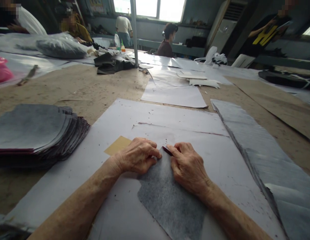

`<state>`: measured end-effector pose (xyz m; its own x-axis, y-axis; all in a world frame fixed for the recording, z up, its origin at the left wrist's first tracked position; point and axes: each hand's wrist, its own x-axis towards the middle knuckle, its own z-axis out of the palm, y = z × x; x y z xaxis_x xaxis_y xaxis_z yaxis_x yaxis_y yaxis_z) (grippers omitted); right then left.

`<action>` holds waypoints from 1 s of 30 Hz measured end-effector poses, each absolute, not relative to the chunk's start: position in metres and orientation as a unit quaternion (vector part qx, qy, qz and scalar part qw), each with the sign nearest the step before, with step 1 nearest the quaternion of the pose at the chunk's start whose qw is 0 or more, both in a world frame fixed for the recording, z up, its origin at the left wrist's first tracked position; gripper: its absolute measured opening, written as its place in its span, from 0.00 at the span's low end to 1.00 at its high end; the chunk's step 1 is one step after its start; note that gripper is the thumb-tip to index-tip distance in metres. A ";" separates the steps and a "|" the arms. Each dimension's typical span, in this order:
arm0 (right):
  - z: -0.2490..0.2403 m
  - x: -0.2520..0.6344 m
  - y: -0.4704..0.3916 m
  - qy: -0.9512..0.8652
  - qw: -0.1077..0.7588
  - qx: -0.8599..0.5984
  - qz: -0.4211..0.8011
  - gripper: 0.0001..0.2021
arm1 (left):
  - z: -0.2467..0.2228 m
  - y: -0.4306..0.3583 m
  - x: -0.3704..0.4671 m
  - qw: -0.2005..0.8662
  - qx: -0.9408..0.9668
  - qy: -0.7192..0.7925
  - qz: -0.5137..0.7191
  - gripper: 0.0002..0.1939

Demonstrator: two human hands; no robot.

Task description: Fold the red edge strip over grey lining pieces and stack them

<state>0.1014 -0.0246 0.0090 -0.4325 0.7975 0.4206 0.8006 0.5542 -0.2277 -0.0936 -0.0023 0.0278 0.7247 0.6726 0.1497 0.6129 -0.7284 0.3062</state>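
A grey, felt-like cut piece (172, 196) lies on a white sheet (114, 203) before me, its narrow end pointing away. My left hand (142, 155) presses curled fingers onto the left edge near that tip. On the other side, my right hand (188, 163) pinches the right edge, where a dark red strip of the underside shows folded over. Both hands are closed on the same piece, and their fingertips are close together but apart. A small tan square (117, 145) lies partly behind my left hand.
A thick stack of grey cut pieces (32, 130) stands at left. Long grey strips (265, 156) are piled at right. Farther back are white sheets (173, 95), a metal pole (134, 36), black scraps (113, 62) and a bagged bundle (61, 46). Several people are around the far tables.
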 end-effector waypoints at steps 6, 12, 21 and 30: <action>0.008 0.091 -0.026 -0.881 0.190 -0.431 -0.037 0.18 | 0.028 -0.003 -0.093 0.115 0.921 0.353 0.121 0.11; 0.014 0.084 -0.024 -0.886 0.127 -0.445 -0.030 0.13 | 0.031 -0.005 -0.092 0.113 0.922 0.351 0.119 0.10; 0.016 0.108 -0.021 -0.820 0.202 -0.535 0.029 0.08 | 0.031 -0.006 -0.094 0.169 0.892 0.381 0.174 0.12; 0.007 0.113 -0.017 -0.814 0.279 -0.497 0.116 0.06 | 0.027 -0.001 -0.072 0.095 0.884 0.387 0.244 0.12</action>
<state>0.1128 -0.0169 0.0067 -0.3507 0.8734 0.3378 0.7441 0.4789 -0.4657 -0.0725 -0.0014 0.0272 0.5810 0.7306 0.3587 0.6379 -0.6824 0.3568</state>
